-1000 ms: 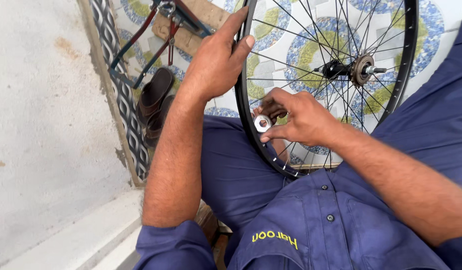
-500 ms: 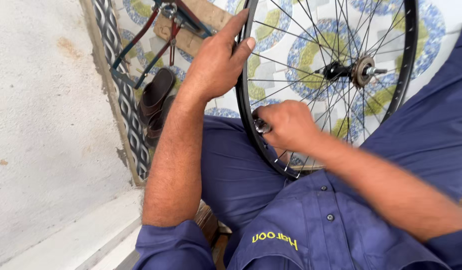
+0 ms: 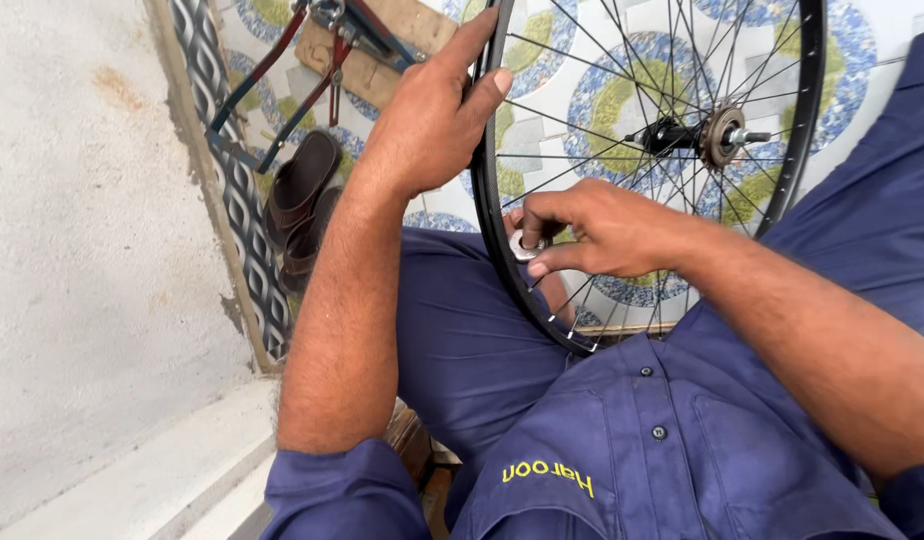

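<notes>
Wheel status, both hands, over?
Left hand gripping wheel rim. Right hand pinching small round silver tool at the spokes. Nothing blocking.

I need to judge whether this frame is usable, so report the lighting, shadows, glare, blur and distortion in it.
Head view: soft, even daylight, no hard shadows, no glare on the rim or hub; left hand and right hand are sharp, as is the small round metal tool in the right fingers; spokes are crisp, no motion blur; the wide lens bends the wall edge and stretches the forearms near the frame's bottom.
</notes>
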